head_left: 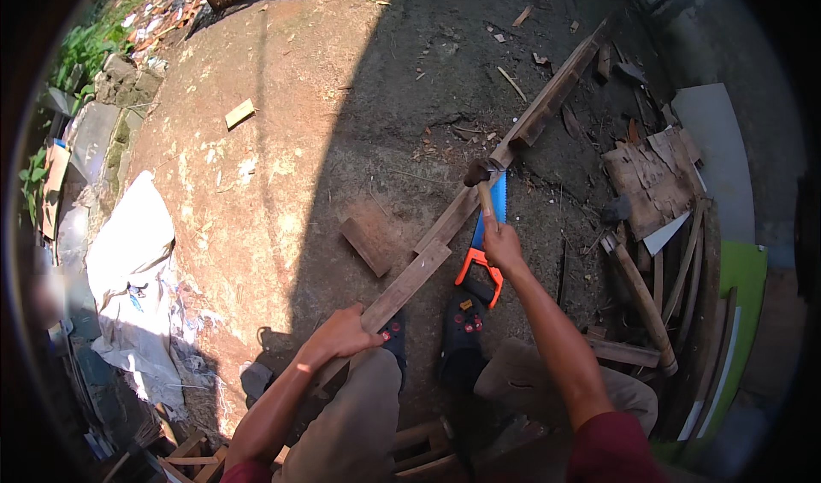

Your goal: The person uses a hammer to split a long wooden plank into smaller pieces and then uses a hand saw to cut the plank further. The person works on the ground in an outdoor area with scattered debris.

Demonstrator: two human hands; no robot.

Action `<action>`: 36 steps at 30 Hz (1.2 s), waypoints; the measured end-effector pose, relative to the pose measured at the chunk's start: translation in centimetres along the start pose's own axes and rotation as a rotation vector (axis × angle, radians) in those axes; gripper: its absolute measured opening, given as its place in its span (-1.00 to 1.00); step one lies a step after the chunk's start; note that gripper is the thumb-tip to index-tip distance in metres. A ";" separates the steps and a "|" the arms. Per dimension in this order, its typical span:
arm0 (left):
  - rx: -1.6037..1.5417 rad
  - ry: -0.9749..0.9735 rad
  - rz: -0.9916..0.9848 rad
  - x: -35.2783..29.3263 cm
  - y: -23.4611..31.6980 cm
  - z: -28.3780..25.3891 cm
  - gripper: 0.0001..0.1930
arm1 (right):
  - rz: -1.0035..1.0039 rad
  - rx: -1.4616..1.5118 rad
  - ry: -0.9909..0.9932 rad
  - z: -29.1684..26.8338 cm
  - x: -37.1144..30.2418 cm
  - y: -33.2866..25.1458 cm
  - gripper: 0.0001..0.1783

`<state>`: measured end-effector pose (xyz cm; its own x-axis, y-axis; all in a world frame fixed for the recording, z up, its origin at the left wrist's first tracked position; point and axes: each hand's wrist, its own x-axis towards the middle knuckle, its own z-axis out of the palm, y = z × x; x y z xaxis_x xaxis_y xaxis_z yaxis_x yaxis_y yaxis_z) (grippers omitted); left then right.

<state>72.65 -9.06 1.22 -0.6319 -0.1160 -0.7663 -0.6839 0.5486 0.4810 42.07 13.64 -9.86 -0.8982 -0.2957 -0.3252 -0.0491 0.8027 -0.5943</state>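
My left hand [340, 332] is closed round the lower part of a wooden plank [409, 283], beside my left knee. The plank slants away to the upper right, its far end by the near end of a long wooden beam [457, 218]. My right hand [502, 248] grips the wooden handle of a hammer [485, 194]. The dark hammer head is over the beam; whether it touches the wood I cannot tell. Close by my right hand lies a handsaw [479, 273] with a blue blade and an orange and black handle, its blade partly hidden by that hand.
A short board [366, 246] lies left of the beam, and a small wood offcut [240, 114] farther left. At the left sits a white sack [137, 261]. Planks, a round pole [641, 299] and a peeling sheet [654, 179] are piled at the right. My shoes flank the saw's handle.
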 end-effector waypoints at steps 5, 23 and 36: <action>-0.219 0.174 -0.053 -3.8 0.8 -5.5 -0.18 | -0.039 0.489 -0.081 -7.9 -3.5 -11.3 -0.29; -0.249 0.711 0.464 -13.7 -1.9 -2.9 -0.21 | 0.076 0.122 -0.208 -19.7 -16.0 -0.3 -0.31; -0.058 0.628 0.606 -26.2 5.2 -7.8 -0.47 | 0.298 -0.082 -0.073 -2.6 -29.8 14.1 -0.48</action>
<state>82.83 -9.68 27.16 -0.9649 -0.2626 -0.0034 -0.1720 0.6222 0.7637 66.99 35.11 -6.66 -0.8447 -0.0757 -0.5299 0.1736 0.8976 -0.4051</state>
